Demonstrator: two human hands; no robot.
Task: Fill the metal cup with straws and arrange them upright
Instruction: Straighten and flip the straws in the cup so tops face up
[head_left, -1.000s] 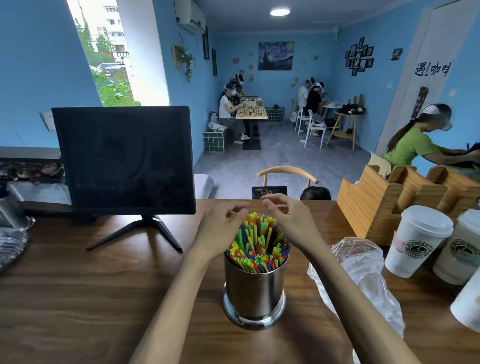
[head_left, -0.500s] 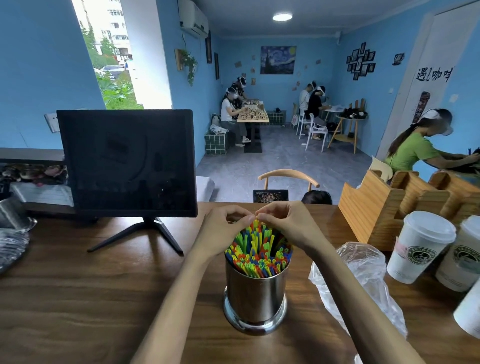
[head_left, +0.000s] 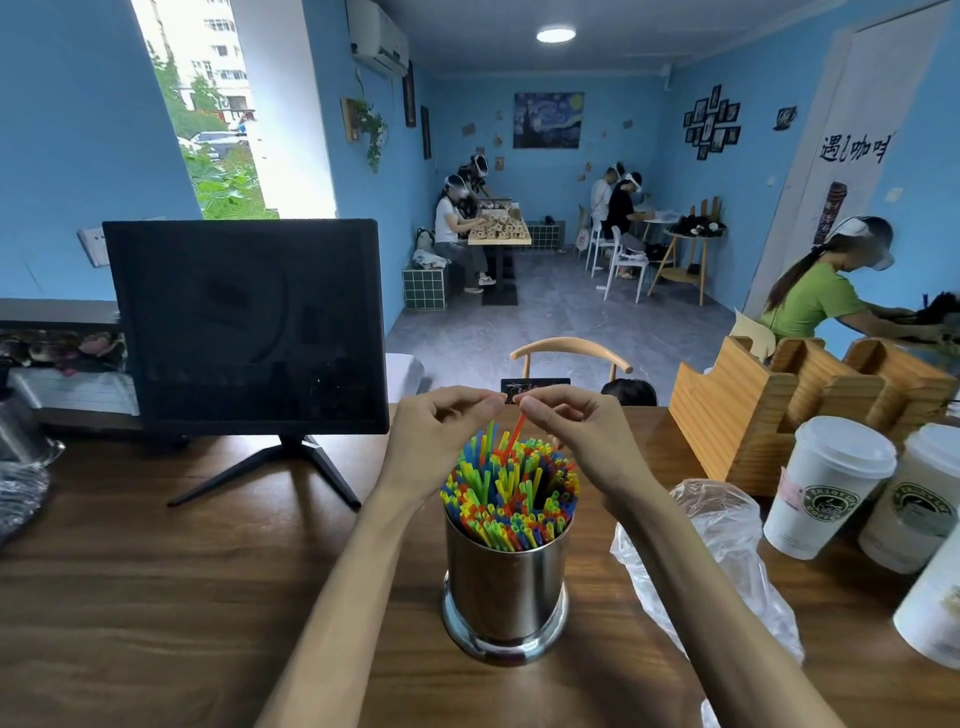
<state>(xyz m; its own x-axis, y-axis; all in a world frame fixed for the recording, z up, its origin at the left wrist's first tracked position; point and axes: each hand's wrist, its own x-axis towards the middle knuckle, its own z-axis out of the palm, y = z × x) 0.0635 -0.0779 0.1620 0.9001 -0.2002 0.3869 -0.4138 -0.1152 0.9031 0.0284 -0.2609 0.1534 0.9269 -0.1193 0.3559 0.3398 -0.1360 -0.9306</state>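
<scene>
A shiny metal cup (head_left: 506, 582) stands on the wooden counter (head_left: 182, 597), packed with several upright straws (head_left: 511, 493) in red, yellow, green and blue. Both my hands hover just above the far side of the bundle. My right hand (head_left: 576, 431) pinches the top of a red straw (head_left: 513, 436) that sticks up higher than the rest and leans a little. My left hand (head_left: 441, 431) has its fingers curled, the fingertips close to the right hand's; whether it holds a straw is unclear.
A dark monitor (head_left: 244, 327) on a stand sits at the left. A crumpled clear plastic bag (head_left: 722, 551) lies right of the cup. Paper cups with lids (head_left: 826, 488) and a wooden holder (head_left: 779, 400) stand at the right. People sit at tables beyond.
Both hands have risen a little above the bundle, and the right hand now lifts one red straw higher than the others.
</scene>
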